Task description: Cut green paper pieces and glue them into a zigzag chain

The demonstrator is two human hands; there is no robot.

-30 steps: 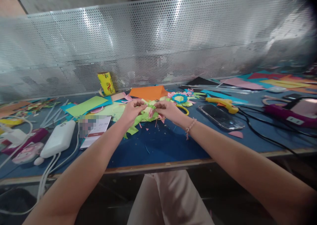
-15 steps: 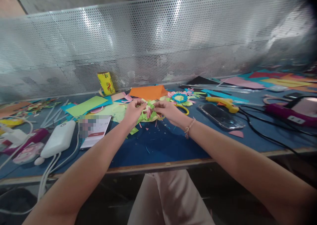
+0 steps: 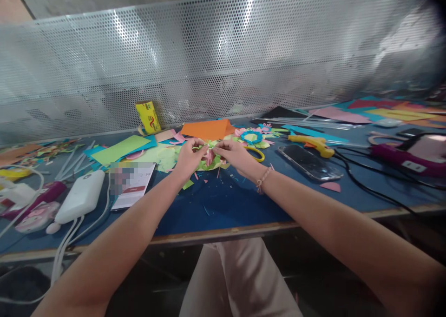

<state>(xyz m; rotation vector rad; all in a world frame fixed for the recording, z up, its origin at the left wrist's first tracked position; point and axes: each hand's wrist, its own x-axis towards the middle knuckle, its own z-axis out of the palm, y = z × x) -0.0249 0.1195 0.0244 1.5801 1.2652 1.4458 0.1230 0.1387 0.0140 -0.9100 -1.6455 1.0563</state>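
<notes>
My left hand (image 3: 190, 158) and my right hand (image 3: 234, 155) meet over the middle of the table, fingertips pinched close together. Between them they grip a small pink and light-green paper piece (image 3: 209, 157), shaped somewhat like a flower; the fingers hide part of it. Green paper scraps (image 3: 220, 163) lie right under and around the fingertips. Just beyond my right hand sits a paper flower (image 3: 251, 137) with a blue ring and pink petals. The yellow handle of a pair of scissors (image 3: 259, 154) shows beside that hand, its blades covered.
A folded orange sheet (image 3: 207, 129) and a yellow packet (image 3: 148, 116) stand toward the perforated metal screen (image 3: 216, 61). To the left are green paper (image 3: 121, 150), a phone (image 3: 134, 187) and a white power bank (image 3: 81, 196). A yellow glue gun (image 3: 313, 145) and dark phone (image 3: 308, 162) lie right.
My fingertips have drawn slightly closer together around the paper piece. The whole view has shifted a little; the other things on the table look the same.
</notes>
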